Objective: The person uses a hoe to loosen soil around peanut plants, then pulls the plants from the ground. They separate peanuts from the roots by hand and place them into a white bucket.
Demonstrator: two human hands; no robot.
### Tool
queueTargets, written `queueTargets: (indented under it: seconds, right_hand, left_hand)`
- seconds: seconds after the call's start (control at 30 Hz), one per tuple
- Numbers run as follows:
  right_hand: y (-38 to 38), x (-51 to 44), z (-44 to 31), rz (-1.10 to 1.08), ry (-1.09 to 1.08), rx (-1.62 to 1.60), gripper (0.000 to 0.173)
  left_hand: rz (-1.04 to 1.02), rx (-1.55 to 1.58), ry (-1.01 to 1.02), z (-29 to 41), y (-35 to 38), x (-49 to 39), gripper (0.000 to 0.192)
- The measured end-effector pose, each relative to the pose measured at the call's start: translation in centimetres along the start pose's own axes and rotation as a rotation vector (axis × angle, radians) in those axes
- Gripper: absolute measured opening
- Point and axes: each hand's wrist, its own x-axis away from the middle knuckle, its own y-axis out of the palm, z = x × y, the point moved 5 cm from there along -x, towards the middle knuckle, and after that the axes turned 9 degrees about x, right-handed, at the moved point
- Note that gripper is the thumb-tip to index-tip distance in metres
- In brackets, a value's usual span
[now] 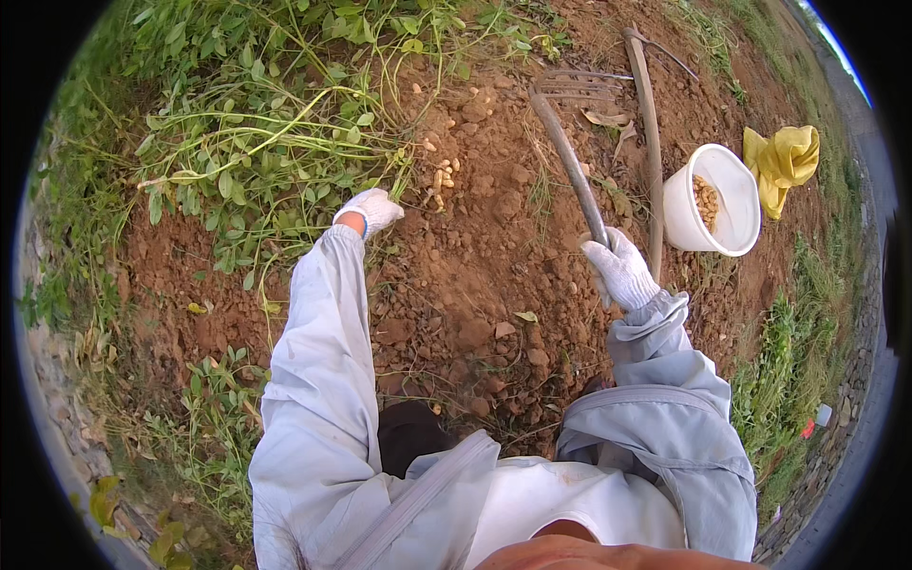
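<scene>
My left hand (372, 211), in a white knit glove, is closed around the lower stems of a green peanut plant (285, 139). A cluster of pale peanuts (444, 177) lies on the reddish soil just beyond it, and a few loose pods are scattered farther up. On the other side, my right hand (621, 269), gloved too, grips the grey handle of a pronged hoe (568, 153). Its thin metal tines (581, 87) point to the right, close to the ground. My fingers hide the near end of that handle.
Right of the hoe is a wooden-handled tool (647, 135). A white plastic bucket (680, 206) with peanuts (705, 203) inside stands beside it. Behind the bucket lies a yellow sack (780, 167). Leafy plants cover the upper left; cloddy soil (463, 313) spreads before me.
</scene>
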Motion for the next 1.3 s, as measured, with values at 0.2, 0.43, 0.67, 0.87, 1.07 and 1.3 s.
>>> queueTargets:
  seconds: [0.2,0.43,0.67,0.87,1.07,1.3]
  right_hand:
    - [-1.1,1.8,2.7,0.004,-0.014,-0.028,0.031]
    - [-2.7,0.9,3.0,-0.031,-0.115,-0.095,0.034]
    - [-9.1,0.8,-0.9,-0.011,-0.246,-0.062,0.035]
    - [-17.9,6.0,-3.0,0.208,-0.360,0.001,0.038]
    - [-16.8,8.9,1.1,-0.069,-0.385,-0.252,0.044]
    - [-15.5,8.5,1.9,0.114,-0.547,-0.541,0.038]
  left_hand:
    - [-0.016,0.526,-0.161,-4.2,0.9,7.7,0.033]
    - [-0.011,0.687,-0.206,-2.0,-4.8,18.4,0.023]
    - [-0.052,0.720,-0.119,10.8,-10.3,34.7,0.047]
    - [-0.253,0.620,0.055,19.6,0.0,28.3,0.034]
    - [-0.247,0.114,0.040,23.3,22.8,10.2,0.062]
    - [-0.064,0.081,-0.031,23.5,26.3,11.4,0.054]
